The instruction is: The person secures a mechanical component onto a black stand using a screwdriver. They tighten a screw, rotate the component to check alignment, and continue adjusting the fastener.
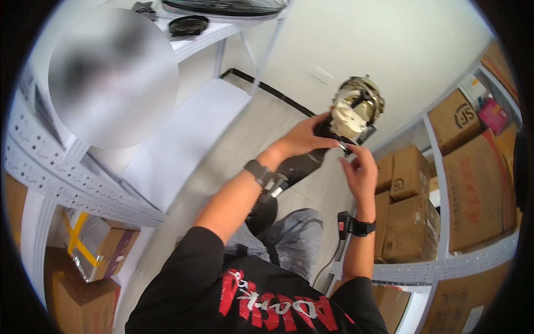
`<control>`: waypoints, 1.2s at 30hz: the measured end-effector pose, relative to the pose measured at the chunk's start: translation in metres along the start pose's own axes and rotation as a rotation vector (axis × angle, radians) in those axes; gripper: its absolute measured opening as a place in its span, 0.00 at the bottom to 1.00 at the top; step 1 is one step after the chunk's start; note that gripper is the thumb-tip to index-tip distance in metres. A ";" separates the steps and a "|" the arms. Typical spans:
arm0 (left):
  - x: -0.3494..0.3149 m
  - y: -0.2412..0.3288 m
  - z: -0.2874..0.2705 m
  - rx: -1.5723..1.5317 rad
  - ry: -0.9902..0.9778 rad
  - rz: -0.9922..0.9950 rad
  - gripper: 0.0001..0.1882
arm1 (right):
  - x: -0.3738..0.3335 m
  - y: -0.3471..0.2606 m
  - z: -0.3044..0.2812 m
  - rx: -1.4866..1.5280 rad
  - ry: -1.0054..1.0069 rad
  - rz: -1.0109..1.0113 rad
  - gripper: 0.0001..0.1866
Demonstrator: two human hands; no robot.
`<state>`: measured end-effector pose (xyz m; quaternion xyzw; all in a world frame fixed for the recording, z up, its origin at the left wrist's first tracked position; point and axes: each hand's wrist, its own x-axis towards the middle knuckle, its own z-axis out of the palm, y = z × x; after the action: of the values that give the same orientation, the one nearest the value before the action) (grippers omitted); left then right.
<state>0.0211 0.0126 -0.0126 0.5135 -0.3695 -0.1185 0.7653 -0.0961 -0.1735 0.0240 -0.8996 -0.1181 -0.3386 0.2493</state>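
Black appliance (300, 168), its cream-and-metal head (350, 118) exposed, tilts up from the seated person's lap, held out over the floor. The left hand (305, 134) curls around it just below the head, apparently to steady it, thumb resting near a small silvery part (342, 146). The right hand (361, 170) comes in from the other side, thumb and forefinger bent toward that part; whether they pinch it cannot be told. Jeans-clad legs (300, 236) flank its lower end, perhaps as a brace. Beyond, cardboard boxes (409, 225) fill the right-hand rack (441, 192), seemingly stacked for storage.
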 end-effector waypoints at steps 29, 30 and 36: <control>-0.006 0.012 0.004 0.026 -0.027 -0.014 0.50 | -0.003 0.014 -0.001 0.021 -0.034 -0.153 0.14; -0.005 0.009 0.002 0.068 -0.006 0.005 0.50 | -0.004 0.012 0.003 0.062 0.014 -0.091 0.18; 0.000 -0.004 0.001 -0.077 -0.017 -0.038 0.42 | 0.002 0.023 0.022 1.122 -0.234 0.891 0.27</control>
<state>0.0215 0.0099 -0.0160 0.4896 -0.3615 -0.1515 0.7789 -0.0733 -0.1810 0.0028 -0.6293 0.0778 0.0051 0.7732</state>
